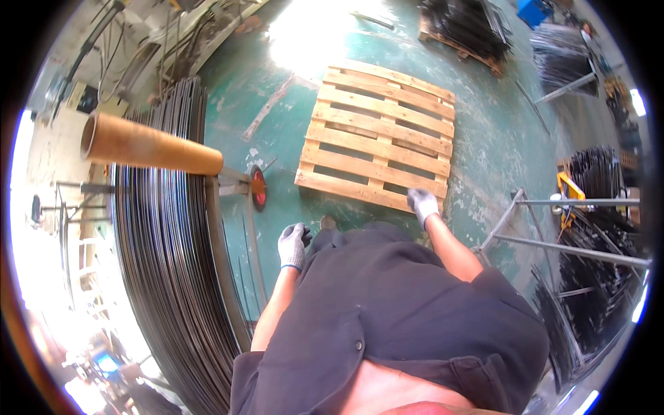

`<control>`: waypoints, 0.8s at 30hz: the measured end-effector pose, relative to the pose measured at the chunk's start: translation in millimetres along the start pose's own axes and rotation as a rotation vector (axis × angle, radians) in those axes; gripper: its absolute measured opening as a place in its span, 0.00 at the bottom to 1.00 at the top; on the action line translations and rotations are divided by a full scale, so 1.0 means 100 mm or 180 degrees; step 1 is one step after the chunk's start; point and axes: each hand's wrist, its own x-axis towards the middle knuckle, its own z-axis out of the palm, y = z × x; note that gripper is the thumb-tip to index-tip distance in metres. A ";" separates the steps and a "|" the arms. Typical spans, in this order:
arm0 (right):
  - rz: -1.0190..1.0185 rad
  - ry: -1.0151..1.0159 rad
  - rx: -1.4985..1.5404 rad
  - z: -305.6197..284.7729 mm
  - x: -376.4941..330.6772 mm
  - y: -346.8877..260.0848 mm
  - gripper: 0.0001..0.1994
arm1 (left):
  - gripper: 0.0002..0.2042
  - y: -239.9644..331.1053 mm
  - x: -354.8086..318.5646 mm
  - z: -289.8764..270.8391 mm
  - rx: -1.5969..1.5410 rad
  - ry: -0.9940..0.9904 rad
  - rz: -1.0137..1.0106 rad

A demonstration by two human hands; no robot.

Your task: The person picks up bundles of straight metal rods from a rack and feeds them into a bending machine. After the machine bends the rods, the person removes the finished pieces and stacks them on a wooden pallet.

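My left hand [293,245], in a pale knit glove with dark fingertips, hangs at my left side. Its fingers are loosely bent and apart, and no object shows in them. In a matching glove, my right hand [422,206] overlaps the near right edge of a wooden pallet [382,137]; whether they touch I cannot tell. The right fingers look curled in, with nothing visible in them. The pallet lies flat on the green floor in front of me, its slats bare.
Long dark metal rods [169,249] lie bundled on a rack to my left, beside a brown cardboard tube [152,146] and a red-hubbed wheel [258,188]. A grey metal frame [567,249] stands at right. Loaded dark stock [467,28] sits on another pallet at the far side.
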 end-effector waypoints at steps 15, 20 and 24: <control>0.1390 0.0291 0.0693 0.04 -0.58 0.56 0.14 | 0.08 0.91 0.99 0.18 0.0298 -0.0347 0.0551; 0.0776 -0.0421 -0.1113 0.08 0.41 0.22 0.20 | 0.09 1.17 0.64 0.35 0.0347 -0.0285 0.0491; 0.0237 -0.0560 -0.2264 0.27 1.79 -0.52 0.26 | 0.10 1.30 0.60 -0.15 0.0252 0.0755 0.0434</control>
